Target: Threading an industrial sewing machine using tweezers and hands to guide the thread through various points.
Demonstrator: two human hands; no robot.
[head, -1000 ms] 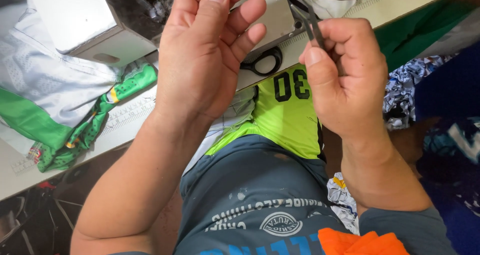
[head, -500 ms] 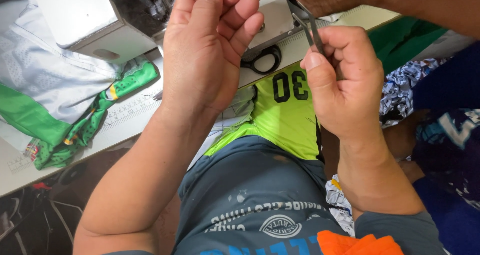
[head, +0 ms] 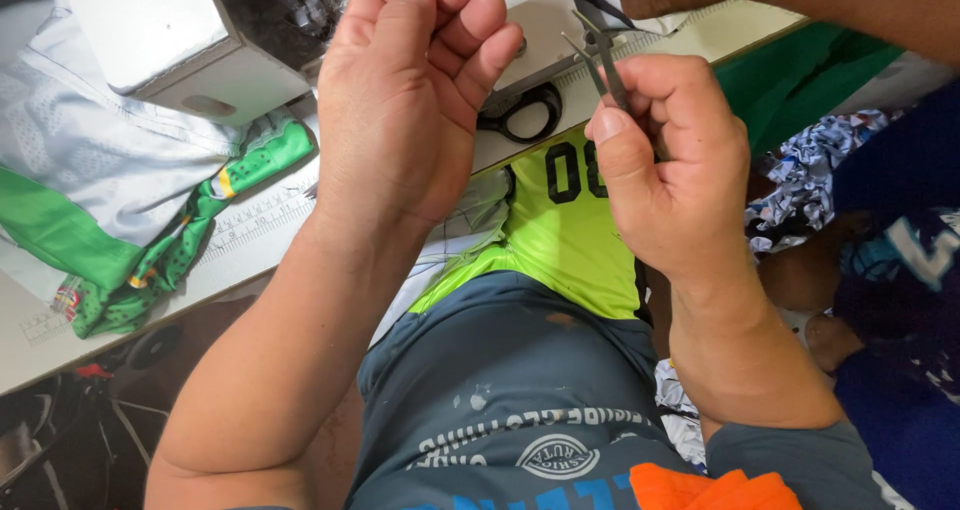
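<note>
Sewing table (head: 700, 40) – rt hand (head: 670, 170) pinching tweezers (head: 603, 60), lt hand (head: 405, 100) curled

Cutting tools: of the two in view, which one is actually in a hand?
The slim metal thread snips, pinched in the right hand with blades pointing up. The black-handled scissors lie untouched on the table, beyond the left hand.

Snips (head: 608, 62): dark grey metal, upper middle.
Scissors (head: 520, 118): black handles.
Jersey (head: 560, 225): neon yellow-green, black numerals.
Sewing machine (head: 150, 30): white, upper left.
Cloth (head: 180, 240): green, patterned, left.
Shirt (head: 500, 400): slate grey, white print.
</note>
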